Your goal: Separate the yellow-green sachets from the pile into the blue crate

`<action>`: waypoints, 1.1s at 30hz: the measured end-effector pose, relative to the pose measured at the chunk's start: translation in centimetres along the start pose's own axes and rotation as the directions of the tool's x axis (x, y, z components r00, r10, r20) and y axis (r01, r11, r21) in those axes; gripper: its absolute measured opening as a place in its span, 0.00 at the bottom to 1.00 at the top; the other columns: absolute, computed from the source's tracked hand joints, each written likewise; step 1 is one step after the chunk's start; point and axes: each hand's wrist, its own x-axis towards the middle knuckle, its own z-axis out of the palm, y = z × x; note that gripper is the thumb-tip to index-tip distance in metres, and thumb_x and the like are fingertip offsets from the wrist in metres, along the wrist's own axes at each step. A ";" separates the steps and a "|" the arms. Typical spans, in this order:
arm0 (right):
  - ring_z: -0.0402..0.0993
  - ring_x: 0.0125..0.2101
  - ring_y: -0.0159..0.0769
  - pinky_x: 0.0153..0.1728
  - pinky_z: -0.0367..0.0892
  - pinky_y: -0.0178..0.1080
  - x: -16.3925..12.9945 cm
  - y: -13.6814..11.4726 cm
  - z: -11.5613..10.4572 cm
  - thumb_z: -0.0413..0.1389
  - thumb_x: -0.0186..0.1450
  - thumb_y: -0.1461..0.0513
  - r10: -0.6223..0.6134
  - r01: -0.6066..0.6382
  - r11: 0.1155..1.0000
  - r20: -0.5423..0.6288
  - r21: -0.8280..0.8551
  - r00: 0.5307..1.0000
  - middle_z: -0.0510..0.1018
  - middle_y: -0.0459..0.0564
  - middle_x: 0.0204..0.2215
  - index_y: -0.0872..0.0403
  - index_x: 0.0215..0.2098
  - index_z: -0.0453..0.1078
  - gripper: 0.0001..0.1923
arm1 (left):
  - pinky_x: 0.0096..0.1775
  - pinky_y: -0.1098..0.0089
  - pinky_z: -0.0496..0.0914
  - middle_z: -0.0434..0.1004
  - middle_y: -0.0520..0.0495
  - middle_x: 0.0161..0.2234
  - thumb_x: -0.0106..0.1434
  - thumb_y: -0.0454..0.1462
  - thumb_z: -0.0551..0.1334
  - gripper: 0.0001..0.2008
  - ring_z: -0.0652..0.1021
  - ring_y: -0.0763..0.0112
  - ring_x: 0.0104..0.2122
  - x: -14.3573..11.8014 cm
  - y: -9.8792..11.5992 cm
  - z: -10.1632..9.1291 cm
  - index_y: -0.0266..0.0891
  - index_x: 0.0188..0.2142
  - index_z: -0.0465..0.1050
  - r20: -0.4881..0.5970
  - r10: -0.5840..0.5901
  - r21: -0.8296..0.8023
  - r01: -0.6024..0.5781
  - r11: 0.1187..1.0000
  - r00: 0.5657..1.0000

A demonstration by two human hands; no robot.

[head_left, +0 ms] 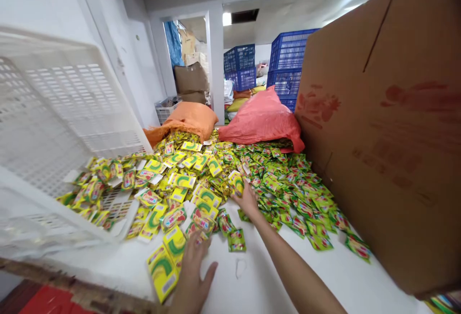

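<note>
Head view: yellow box (pixel 236 183) in right hand's (pixel 247 199) grasp; long axis away, slightly left; left hand (pixel 196 263) loosely spread

No word or number can be read. Faded red printing on the large brown cardboard box (pixel 378 136) is too blurred to make out, as is the multicoloured lettering on the small shiny green packets (pixel 236 240). The flat yellow cardboard packs (pixel 163 271) with a green arc carry a pale, barcode-like patch, likewise illegible.
</note>
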 end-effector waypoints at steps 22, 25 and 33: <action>0.72 0.41 0.40 0.43 0.63 0.43 -14.2 -2.4 -6.6 0.50 0.61 0.48 0.037 -0.573 0.397 0.612 0.716 0.790 0.74 0.53 0.45 0.52 0.46 0.67 0.22 | 0.46 0.61 0.67 0.74 0.41 0.43 0.49 0.44 0.65 0.21 0.72 0.55 0.47 2.0 1.5 0.8 0.36 0.41 0.72 0.169 -0.526 -0.732 0.464 0.500 0.833; 0.73 0.35 0.38 0.37 0.65 0.41 -13.8 -1.8 -6.4 0.46 0.62 0.46 0.103 -0.625 0.326 0.630 0.710 0.770 0.75 0.53 0.42 0.52 0.46 0.66 0.23 | 0.51 0.60 0.63 0.70 0.41 0.49 0.53 0.45 0.62 0.24 0.68 0.56 0.51 3.1 0.3 -1.5 0.36 0.47 0.67 -0.048 -0.565 -0.677 0.389 0.625 0.824; 0.73 0.29 0.34 0.29 0.64 0.36 -16.8 -4.8 -3.6 0.43 0.63 0.45 -0.024 -0.725 0.289 0.762 0.625 0.647 0.76 0.52 0.36 0.52 0.45 0.68 0.25 | 0.48 0.60 0.67 0.68 0.38 0.51 0.51 0.47 0.63 0.31 0.70 0.55 0.49 3.5 3.9 -2.4 0.37 0.52 0.62 0.124 -0.427 -0.801 0.345 0.490 0.896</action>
